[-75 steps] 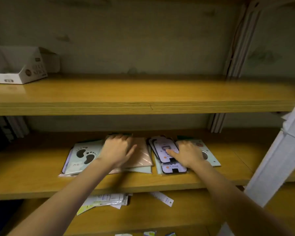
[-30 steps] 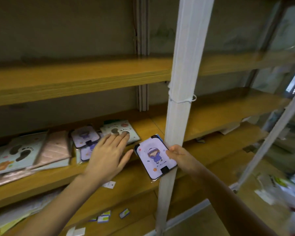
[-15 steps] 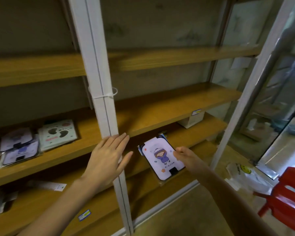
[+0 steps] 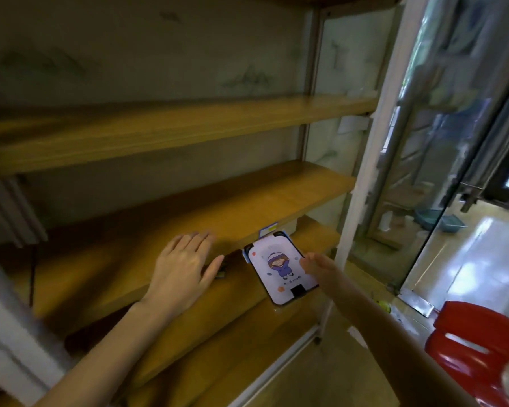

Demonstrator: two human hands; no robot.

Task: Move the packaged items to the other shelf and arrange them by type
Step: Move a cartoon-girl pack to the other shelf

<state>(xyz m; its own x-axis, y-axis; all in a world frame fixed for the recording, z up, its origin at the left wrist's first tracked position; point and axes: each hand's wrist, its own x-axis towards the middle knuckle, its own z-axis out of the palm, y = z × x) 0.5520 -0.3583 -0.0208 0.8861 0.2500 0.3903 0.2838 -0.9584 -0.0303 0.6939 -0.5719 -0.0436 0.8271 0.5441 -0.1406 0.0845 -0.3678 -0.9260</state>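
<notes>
Small shop or stockroom; long wooden shelves [image 4: 188,133] on white metal uprights [image 4: 362,171]; a small label [image 4: 266,231] on one shelf edge; a glass door [image 4: 453,142] alongside.

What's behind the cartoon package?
A blue-edged label on the shelf front peeks above the cartoon package; the lower shelf shows below. The right hand's fingers behind it are covered.

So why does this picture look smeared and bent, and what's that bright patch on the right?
Head view: motion blur smears the upper shelf; the wide lens bows the white upright; light glares off the glossy floor; the cartoon package in the right hand is fairly sharp.
</notes>
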